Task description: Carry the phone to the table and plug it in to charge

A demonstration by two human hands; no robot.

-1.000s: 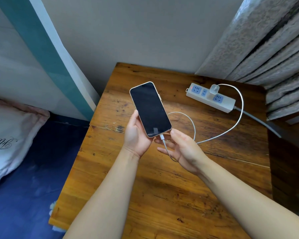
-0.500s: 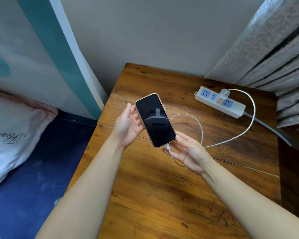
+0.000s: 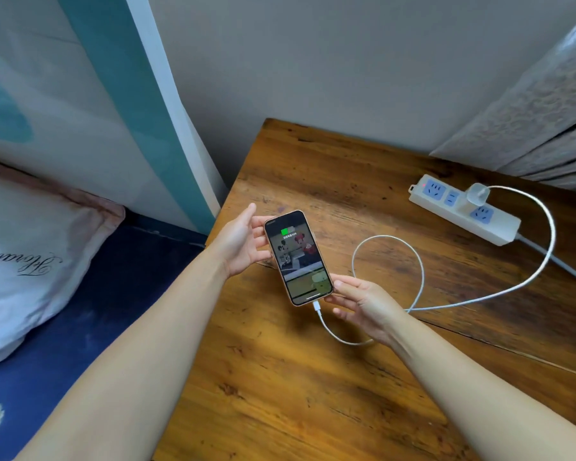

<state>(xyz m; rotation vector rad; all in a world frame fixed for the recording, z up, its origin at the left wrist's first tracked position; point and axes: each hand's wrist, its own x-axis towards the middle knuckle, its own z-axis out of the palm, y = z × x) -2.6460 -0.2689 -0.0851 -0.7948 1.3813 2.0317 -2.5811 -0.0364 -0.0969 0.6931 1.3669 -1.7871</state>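
A gold-edged phone (image 3: 298, 257) is held low over the wooden table (image 3: 313, 394), its screen lit with a green battery icon at the top. My left hand (image 3: 240, 241) grips its upper left edge with the fingertips. My right hand (image 3: 363, 306) holds the lower right corner, fingers spread under it. A white charging cable (image 3: 419, 277) is plugged into the phone's bottom end, loops over the table and runs to a white charger (image 3: 477, 194) seated in a white power strip (image 3: 463, 211).
The power strip lies at the table's back right, its grey cord (image 3: 559, 261) running off the right edge. Patterned curtains (image 3: 529, 111) hang behind it. A bed with a blue sheet (image 3: 80, 327) and a white pillow (image 3: 24, 257) adjoins the table's left edge.
The phone's dark screen has lit up with a battery icon. Both hands have lowered the phone toward the table, and my right hand has shifted from the cable plug to the phone's corner.
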